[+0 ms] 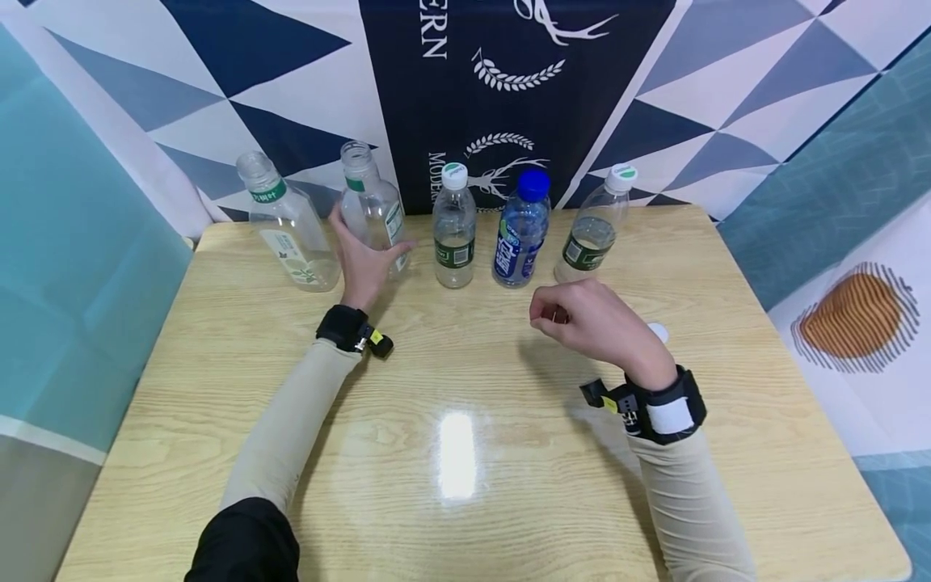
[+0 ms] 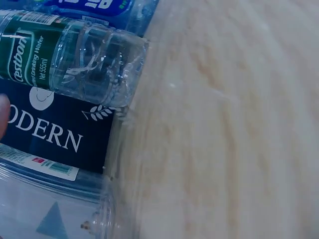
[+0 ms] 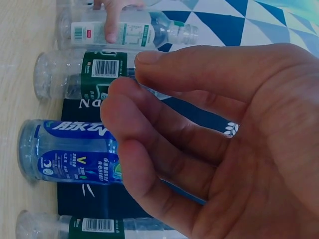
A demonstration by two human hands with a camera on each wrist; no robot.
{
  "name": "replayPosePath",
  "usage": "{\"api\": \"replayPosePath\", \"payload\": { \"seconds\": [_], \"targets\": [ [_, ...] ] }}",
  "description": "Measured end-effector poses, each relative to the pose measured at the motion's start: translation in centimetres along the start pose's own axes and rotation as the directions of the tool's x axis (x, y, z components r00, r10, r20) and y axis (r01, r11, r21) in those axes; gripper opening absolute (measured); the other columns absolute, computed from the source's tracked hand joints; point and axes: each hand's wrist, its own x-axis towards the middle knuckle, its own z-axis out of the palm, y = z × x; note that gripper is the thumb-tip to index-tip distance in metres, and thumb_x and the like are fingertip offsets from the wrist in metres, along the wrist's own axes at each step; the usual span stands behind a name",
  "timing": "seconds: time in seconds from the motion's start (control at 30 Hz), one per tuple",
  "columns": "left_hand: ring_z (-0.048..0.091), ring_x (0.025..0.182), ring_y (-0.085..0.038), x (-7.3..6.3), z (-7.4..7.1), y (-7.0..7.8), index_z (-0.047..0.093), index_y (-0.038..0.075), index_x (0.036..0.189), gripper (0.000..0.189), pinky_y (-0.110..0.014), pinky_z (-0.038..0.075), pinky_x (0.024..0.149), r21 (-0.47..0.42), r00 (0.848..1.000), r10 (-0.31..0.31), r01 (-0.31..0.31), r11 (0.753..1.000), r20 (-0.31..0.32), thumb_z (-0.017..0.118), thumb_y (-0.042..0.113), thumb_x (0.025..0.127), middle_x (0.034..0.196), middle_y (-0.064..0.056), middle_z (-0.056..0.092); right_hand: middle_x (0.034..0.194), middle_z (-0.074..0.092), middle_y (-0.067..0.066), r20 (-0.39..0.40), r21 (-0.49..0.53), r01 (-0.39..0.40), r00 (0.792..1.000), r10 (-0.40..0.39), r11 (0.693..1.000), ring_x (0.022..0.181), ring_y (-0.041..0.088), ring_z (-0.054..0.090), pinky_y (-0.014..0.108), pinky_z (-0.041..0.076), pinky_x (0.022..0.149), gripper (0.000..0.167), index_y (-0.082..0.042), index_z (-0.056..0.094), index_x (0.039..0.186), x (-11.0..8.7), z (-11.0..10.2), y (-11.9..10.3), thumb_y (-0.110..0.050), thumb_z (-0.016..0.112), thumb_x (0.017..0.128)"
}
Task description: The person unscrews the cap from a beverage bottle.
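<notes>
At the back left, my left hand [image 1: 367, 263] is spread around an uncapped clear bottle [image 1: 389, 217] with a green neck band. Its thumb stretches straight across the bottle's near right side, and the fingers lie along the left. A fingertip [image 2: 3, 115] of that hand shows at the edge of the left wrist view. My right hand [image 1: 592, 319] hovers over the table before the green-labelled capped bottle [image 1: 586, 252]. In the right wrist view its fingers [image 3: 134, 164] are loosely bent, with nothing between them and the thumb.
Another uncapped clear bottle [image 1: 291, 234] stands far left. A white-capped water bottle [image 1: 454, 230] and a blue-capped drink bottle [image 1: 521, 230] stand in the middle of the row. A white round piece [image 1: 658, 331] shows behind my right wrist. Patterned cloth [image 1: 509, 105] rises at the table's [image 1: 524, 485] back edge.
</notes>
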Motion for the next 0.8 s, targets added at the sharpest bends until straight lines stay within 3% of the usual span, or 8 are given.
{"api": "replayPosePath", "payload": {
  "seconds": [0.1, 0.23, 0.33, 0.4, 0.47, 0.53, 0.67, 0.8],
  "targets": [
    [0.030, 0.153, -0.018, -0.9, -0.6, 0.3, 0.011, 0.020, 0.162, 0.132, -0.034, 0.025, 0.127, 0.015, 0.999, 0.031, -0.031, 0.999, -0.012, 0.099, 0.025, 0.064, 0.167, -0.007, 0.026, 0.075, 0.065, -0.005, 0.007, 0.003, -0.005, 1.000, 0.005, 1.000, 0.067, 0.010, 0.056, 0.029, 0.047, 0.063, 0.007, -0.017, 0.072, 0.087, 0.1, 0.0, -0.1, -0.014, 0.072, 0.093],
    [0.032, 0.153, -0.022, -2.9, -1.7, 1.2, 0.024, 0.010, 0.158, 0.117, -0.035, 0.027, 0.127, 0.097, 0.976, 0.197, -0.188, 0.977, -0.093, 0.097, 0.031, 0.069, 0.164, -0.013, 0.029, 0.075, 0.065, -0.004, 0.015, 0.002, -0.018, 1.000, 0.018, 1.000, 0.067, 0.011, 0.056, 0.029, 0.046, 0.062, 0.006, -0.017, 0.072, 0.087, 0.2, 0.0, -0.2, -0.014, 0.073, 0.093],
    [0.047, 0.140, -0.030, -4.6, -2.3, 2.2, 0.047, -0.002, 0.138, 0.083, -0.041, 0.037, 0.121, 0.190, 0.909, 0.390, -0.360, 0.913, -0.149, 0.091, 0.031, 0.075, 0.148, -0.021, 0.047, 0.076, 0.066, -0.004, 0.020, 0.001, -0.024, 1.000, 0.024, 1.000, 0.068, 0.011, 0.057, 0.030, 0.047, 0.062, 0.005, -0.017, 0.072, 0.088, 0.3, -0.1, -0.3, -0.014, 0.073, 0.093],
    [0.060, 0.119, -0.033, -5.6, -2.5, 3.1, 0.059, -0.006, 0.119, 0.056, -0.041, 0.049, 0.106, 0.189, 0.858, 0.496, -0.469, 0.863, -0.132, 0.085, 0.026, 0.080, 0.127, -0.023, 0.061, 0.077, 0.067, -0.004, 0.016, -0.001, -0.021, 1.000, 0.021, 1.000, 0.069, 0.011, 0.058, 0.030, 0.048, 0.063, 0.004, -0.016, 0.072, 0.089, 0.4, -0.3, -0.4, -0.014, 0.073, 0.092],
    [0.067, 0.095, -0.033, -6.4, -2.6, 4.2, 0.065, -0.006, 0.102, 0.034, -0.040, 0.056, 0.088, 0.130, 0.822, 0.566, -0.556, 0.821, -0.064, 0.080, 0.020, 0.084, 0.104, -0.021, 0.069, 0.077, 0.068, -0.004, 0.006, -0.002, -0.014, 1.000, 0.014, 1.000, 0.069, 0.010, 0.059, 0.030, 0.049, 0.064, 0.004, -0.016, 0.072, 0.089, 0.4, -0.4, -0.4, -0.014, 0.074, 0.092],
    [0.068, 0.076, -0.029, -7.0, -2.7, 5.3, 0.068, -0.004, 0.092, 0.020, -0.039, 0.058, 0.071, 0.033, 0.802, 0.596, -0.598, 0.801, 0.042, 0.076, 0.014, 0.087, 0.088, -0.018, 0.071, 0.077, 0.068, -0.005, -0.003, -0.003, -0.007, 1.000, 0.007, 1.000, 0.070, 0.009, 0.060, 0.030, 0.049, 0.065, 0.005, -0.016, 0.072, 0.089, 0.5, -0.5, -0.5, -0.013, 0.075, 0.091],
    [0.069, 0.068, -0.023, -7.6, -2.7, 7.0, 0.071, 0.001, 0.092, 0.012, -0.037, 0.060, 0.064, -0.057, 0.802, 0.559, -0.561, 0.826, 0.213, 0.075, 0.011, 0.088, 0.084, -0.013, 0.073, 0.076, 0.067, -0.006, -0.014, -0.006, 0.003, 1.000, -0.003, 1.000, 0.069, 0.008, 0.059, 0.029, 0.049, 0.064, 0.008, -0.018, 0.071, 0.087, 0.4, -0.4, -0.5, -0.012, 0.074, 0.091],
    [0.070, 0.072, -0.022, -7.8, -2.5, 7.1, 0.071, 0.002, 0.095, 0.011, -0.035, 0.060, 0.065, -0.022, 0.826, 0.495, -0.509, 0.861, 0.271, 0.074, 0.011, 0.089, 0.087, -0.012, 0.073, 0.075, 0.066, -0.007, -0.012, -0.006, -0.002, 1.000, 0.002, 1.000, 0.068, 0.007, 0.058, 0.028, 0.047, 0.064, 0.009, -0.019, 0.070, 0.086, 0.1, 0.0, -0.5, -0.012, 0.072, 0.092]
  ]
}}
